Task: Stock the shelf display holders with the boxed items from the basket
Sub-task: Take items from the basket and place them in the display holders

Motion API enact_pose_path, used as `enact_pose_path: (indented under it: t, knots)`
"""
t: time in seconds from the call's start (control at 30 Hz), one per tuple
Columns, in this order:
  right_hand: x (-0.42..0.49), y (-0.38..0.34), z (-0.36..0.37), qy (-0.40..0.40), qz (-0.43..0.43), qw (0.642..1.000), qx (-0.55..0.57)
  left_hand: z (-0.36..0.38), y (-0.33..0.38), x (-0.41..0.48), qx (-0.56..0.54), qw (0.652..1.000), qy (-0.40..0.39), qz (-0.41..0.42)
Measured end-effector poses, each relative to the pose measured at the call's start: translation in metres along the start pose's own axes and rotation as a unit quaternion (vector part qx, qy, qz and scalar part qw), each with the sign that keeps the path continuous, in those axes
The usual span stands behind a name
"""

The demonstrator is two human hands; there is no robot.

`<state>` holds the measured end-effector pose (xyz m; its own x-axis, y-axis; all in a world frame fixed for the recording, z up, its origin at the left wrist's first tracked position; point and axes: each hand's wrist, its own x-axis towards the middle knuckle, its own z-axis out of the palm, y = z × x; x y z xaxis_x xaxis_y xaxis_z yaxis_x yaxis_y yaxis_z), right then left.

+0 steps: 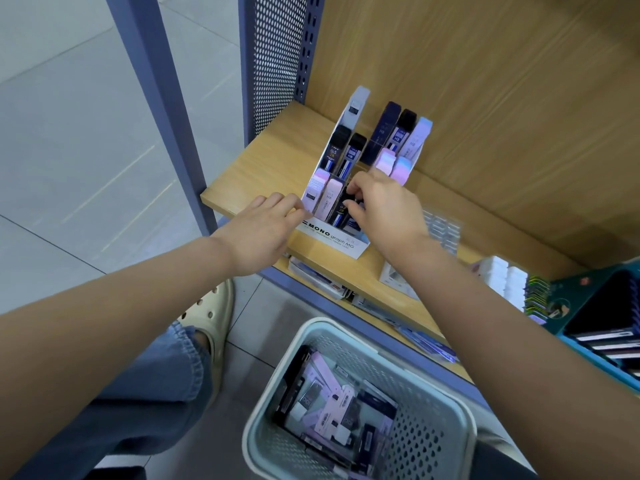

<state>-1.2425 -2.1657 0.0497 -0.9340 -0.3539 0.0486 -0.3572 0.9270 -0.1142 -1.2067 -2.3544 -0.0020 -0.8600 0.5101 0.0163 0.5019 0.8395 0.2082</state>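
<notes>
1. Forearms fill the near foreground; under the right one sits the basket (426,438), with many boxes (332,407) loose inside.
2. Up on the shelf (249,174), my right hand (384,206) is on the holder (332,237), its fingers curled and pinching a black box (341,211) in the front-row right slot.
3. That box leans back with its long axis running away from me up the slot, so I judge the next push goes down along that line.
4. My left hand (263,233) has bent fingers touching the holder's left front corner. The thumb is hidden, so I cannot tell if it grips.
5. The holder's front panel hides the box's lower end, so I cannot tell if it is seated.
</notes>
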Motion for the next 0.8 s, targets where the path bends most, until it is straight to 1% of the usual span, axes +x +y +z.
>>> enact_pose_path:
  t: [0.13, 0.2, 0.27, 0.3, 0.37, 0.4, 0.43, 0.47, 0.53, 0.6, 0.67, 0.7, 0.77, 0.8]
  knots:
    - [-0.011, -0.001, -0.003, 0.001, -0.037, 0.998, -0.056, -0.004, 0.003, 0.0, 0.035, 0.999, -0.039, -0.011]
    - [-0.021, -0.001, -0.006, -0.006, -0.047, 0.998, -0.051, -0.007, 0.006, -0.001, 0.05, 0.997, -0.06, -0.011]
    - [-0.036, 0.001, -0.007, 0.006, -0.036, 0.999, -0.031, -0.011, 0.012, -0.005, 0.072, 0.994, -0.081, -0.019]
    - [-0.046, 0.002, -0.007, 0.025, -0.03, 0.999, -0.023, -0.014, 0.016, -0.009, 0.079, 0.993, -0.086, -0.028]
    - [-0.073, 0.005, -0.003, 0.09, -0.024, 0.995, -0.026, -0.012, 0.027, -0.018, 0.081, 0.992, -0.084, -0.045]
    - [-0.088, 0.008, 0.0, 0.116, -0.021, 0.993, -0.032, -0.009, 0.034, -0.023, 0.082, 0.994, -0.059, -0.036]
    - [-0.104, 0.011, 0.003, 0.123, -0.021, 0.991, -0.037, -0.006, 0.041, -0.029, 0.089, 0.995, -0.032, -0.018]
    - [-0.12, 0.015, 0.008, 0.115, -0.023, 0.992, -0.037, -0.002, 0.048, -0.034, 0.093, 0.996, -0.011, -0.004]
    - [-0.15, 0.027, 0.023, 0.088, -0.034, 0.995, -0.037, 0.007, 0.062, -0.045, 0.09, 0.996, 0.003, 0.016]
    - [-0.18, 0.038, 0.045, 0.042, -0.044, 0.998, -0.032, 0.023, 0.081, -0.056, 0.073, 0.997, -0.006, 0.035]
    - [-0.207, 0.046, 0.068, -0.023, -0.033, 0.999, 0.003, 0.043, 0.101, -0.067, 0.029, 0.998, -0.031, 0.05]
    - [-0.219, 0.048, 0.079, -0.061, -0.016, 0.998, 0.026, 0.054, 0.11, -0.072, 0.004, 0.998, -0.051, 0.044]
    - [-0.24, 0.049, 0.102, -0.143, 0.03, 0.986, 0.08, 0.073, 0.125, -0.082, -0.031, 0.995, -0.092, 0.034]
    - [-0.25, 0.05, 0.114, -0.185, 0.055, 0.976, 0.105, 0.082, 0.132, -0.085, -0.051, 0.99, -0.127, 0.027]
